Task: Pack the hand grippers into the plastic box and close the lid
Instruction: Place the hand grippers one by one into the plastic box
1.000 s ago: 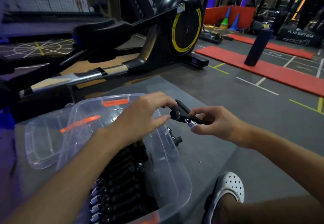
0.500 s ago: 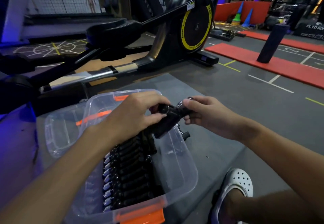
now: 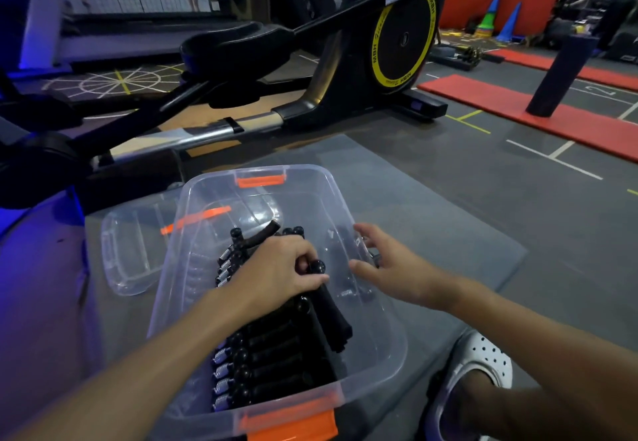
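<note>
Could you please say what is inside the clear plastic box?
In the clear plastic box, a row of black spring-topped hand grippers lies along the left; the left hand holds another black gripper on it. Hand and forearm cover the row's middle.

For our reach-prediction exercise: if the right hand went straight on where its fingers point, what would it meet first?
Probably the plastic box's right wall: the right hand points its fingertips at the rim from just outside, though depth is unclear.

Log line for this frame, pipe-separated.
step: packing | left hand: holds gripper inside box | right hand: open, at box's right wall | lid: off, left of box
</note>
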Demonstrator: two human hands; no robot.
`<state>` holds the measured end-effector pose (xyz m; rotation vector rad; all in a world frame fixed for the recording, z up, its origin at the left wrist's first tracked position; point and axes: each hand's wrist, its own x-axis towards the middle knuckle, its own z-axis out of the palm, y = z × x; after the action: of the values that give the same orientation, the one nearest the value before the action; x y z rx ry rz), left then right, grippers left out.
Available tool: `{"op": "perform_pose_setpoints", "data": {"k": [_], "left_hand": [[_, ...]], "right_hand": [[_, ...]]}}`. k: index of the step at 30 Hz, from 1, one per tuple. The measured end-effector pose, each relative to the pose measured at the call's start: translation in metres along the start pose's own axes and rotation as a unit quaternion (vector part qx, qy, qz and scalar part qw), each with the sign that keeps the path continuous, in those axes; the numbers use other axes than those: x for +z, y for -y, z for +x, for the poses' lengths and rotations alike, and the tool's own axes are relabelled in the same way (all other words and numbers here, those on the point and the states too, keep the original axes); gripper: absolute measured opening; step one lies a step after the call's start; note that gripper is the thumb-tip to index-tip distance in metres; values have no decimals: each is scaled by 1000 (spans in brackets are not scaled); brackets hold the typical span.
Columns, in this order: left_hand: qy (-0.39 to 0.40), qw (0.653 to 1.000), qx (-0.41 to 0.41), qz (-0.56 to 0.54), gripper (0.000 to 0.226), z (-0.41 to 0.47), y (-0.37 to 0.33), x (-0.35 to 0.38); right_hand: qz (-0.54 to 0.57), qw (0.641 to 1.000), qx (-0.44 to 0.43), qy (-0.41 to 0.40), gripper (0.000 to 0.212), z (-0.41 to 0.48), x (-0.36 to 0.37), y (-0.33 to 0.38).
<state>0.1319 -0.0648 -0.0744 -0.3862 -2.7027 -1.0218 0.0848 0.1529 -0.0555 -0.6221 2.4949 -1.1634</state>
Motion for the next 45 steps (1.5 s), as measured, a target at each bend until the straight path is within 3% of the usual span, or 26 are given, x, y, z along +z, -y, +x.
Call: {"op": "perform_pose_setpoints", "data": {"k": [7, 11, 15, 18, 21, 24, 26, 29, 32, 37, 45], "left_hand": [[99, 994, -46, 6, 25, -6, 6, 25], [145, 976, -34, 160, 31, -10, 19, 35], [185, 957, -16, 221, 35, -12, 30, 44], [176, 955, -12, 237, 33, -14, 33, 46], [143, 967, -14, 212, 32, -11, 32, 42], [42, 993, -1, 113, 31, 5, 13, 35], [-20, 998, 12, 67, 27, 22, -7, 32], [-53, 993, 22, 102, 38, 51, -34, 32], [22, 985, -45, 166, 58, 83, -48, 35], [128, 952, -105, 257, 70, 109, -37, 47], [136, 944, -121, 275, 69, 109, -32, 53]], "right_hand": [[-31, 999, -24, -6, 69, 4, 4, -4], [-14, 1000, -13, 6, 73, 5, 7, -8], [12, 1000, -16, 8, 73, 5, 10, -11], [50, 999, -18, 5, 64, 6, 11, -13], [75, 996, 4, -49, 38, 10, 6, -20], [19, 994, 61, -92, 43, 25, -11, -48], [-66, 990, 104, -63, 48, 34, -25, -70], [-186, 973, 137, -10, 54, 43, -36, -97], [-198, 970, 142, 8, 59, 63, -30, -115], [-209, 973, 85, 39, 72, 102, -17, -123], [-231, 964, 33, 130, 66, 136, -8, -133]]}}
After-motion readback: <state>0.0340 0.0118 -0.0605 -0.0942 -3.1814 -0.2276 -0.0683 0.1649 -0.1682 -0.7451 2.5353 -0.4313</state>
